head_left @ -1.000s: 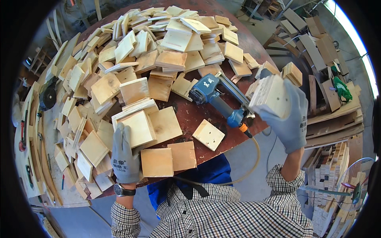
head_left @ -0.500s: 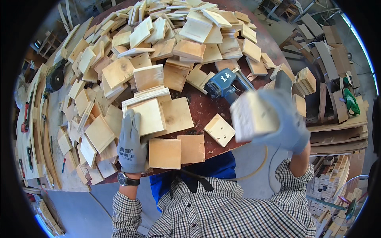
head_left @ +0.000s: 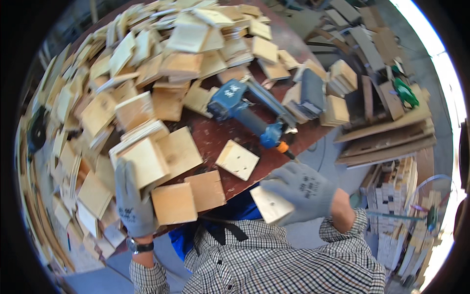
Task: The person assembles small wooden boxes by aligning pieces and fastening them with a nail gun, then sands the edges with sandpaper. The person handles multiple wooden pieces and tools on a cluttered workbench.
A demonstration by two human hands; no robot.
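My left hand (head_left: pixel 133 201), in a grey glove, lies with its fingers stretched out along the left edge of a pale square wooden board (head_left: pixel 143 159) on a small stack. Gloved in grey too, my right hand (head_left: pixel 306 188) grips a square wooden board (head_left: pixel 270 203) with a dark spot, held off the table's front edge. Between my hands lie two tan wooden squares (head_left: pixel 175 204) and a spotted wooden square (head_left: pixel 237 159). A blue air nailer (head_left: pixel 247 115) rests on the table beyond my right hand, its orange-tipped hose fitting toward me.
A large heap of wooden squares (head_left: pixel 169 63) covers the left and far parts of the dark red table (head_left: pixel 208 132). At its right edge stand a dark grey block (head_left: pixel 312 93) and stacked squares (head_left: pixel 342 76). Wood strips (head_left: pixel 391 196) are piled at the right.
My right hand has come down toward my body with its board, leaving the nailer and grey block uncovered. The view has turned, shifting the table leftward. My left hand stays at the stack.
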